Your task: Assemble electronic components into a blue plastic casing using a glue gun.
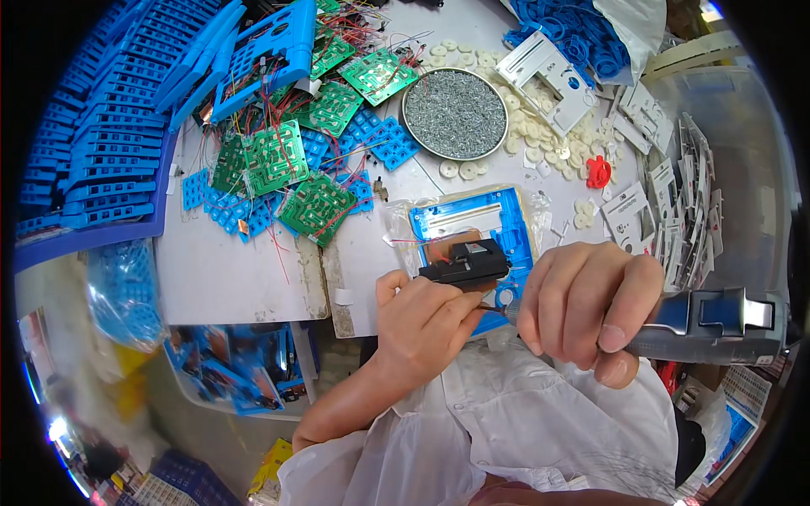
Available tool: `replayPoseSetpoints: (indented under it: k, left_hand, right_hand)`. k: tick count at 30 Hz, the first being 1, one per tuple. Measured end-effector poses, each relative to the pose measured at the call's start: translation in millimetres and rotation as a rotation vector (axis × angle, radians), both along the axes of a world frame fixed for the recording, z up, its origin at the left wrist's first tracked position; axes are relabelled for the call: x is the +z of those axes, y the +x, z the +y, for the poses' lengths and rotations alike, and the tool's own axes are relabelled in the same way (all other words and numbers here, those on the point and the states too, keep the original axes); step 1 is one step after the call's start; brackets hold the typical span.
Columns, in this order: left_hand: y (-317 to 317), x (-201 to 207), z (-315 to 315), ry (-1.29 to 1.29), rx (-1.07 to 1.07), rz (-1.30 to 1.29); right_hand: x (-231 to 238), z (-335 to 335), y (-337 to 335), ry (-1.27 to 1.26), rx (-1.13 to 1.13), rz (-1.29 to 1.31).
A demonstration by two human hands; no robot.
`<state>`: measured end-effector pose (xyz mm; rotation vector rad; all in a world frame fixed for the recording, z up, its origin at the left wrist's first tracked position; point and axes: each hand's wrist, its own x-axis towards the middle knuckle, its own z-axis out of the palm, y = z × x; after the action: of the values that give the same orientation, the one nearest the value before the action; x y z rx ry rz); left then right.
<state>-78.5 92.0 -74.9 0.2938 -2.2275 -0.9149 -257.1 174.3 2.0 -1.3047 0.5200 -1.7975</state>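
- Mechanism, black and boxy, sits over the open blue casing, near edge toward the wearer; whether it is fully seated, cannot tell.
- Left hand: fingers closed in on the mechanism's near edge. Tips partly hidden, so firmness of hold unclear.
- Right hand: fingers wrapped round the front of a grey driver, no gap between hand and tool. Tool lies nearly level, slim bit pointing left.
- Main risk, as judged: bit ends just beside the left fingertips. A slip under load could jab a finger or score the black plastic.
- Second risk: mechanism might shift or twist if the left fingers loosen while the driver pushes sideways.
- Red wire at the mechanism's left end; could get pinched if the unit were pressed down over it.
- Round dish of small screws beyond the casing, well apart from the driver; a wide swing of the forearm could tip it among the pale wheels.
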Motion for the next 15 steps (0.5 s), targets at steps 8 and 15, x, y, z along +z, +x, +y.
replayPoseSetpoints:
  k: [8,15]
  left_hand:
    - [3.5,-4.8,-2.8,-0.155,0.027,0.039]
    - [1.5,-2.3,-6.5,-0.169,0.026,0.03]
  right_hand:
    - [3.1,-0.1,7.8,0.034,-0.046,0.08]
    - [3.6,-3.0,5.5,-0.064,-0.041,-0.089]
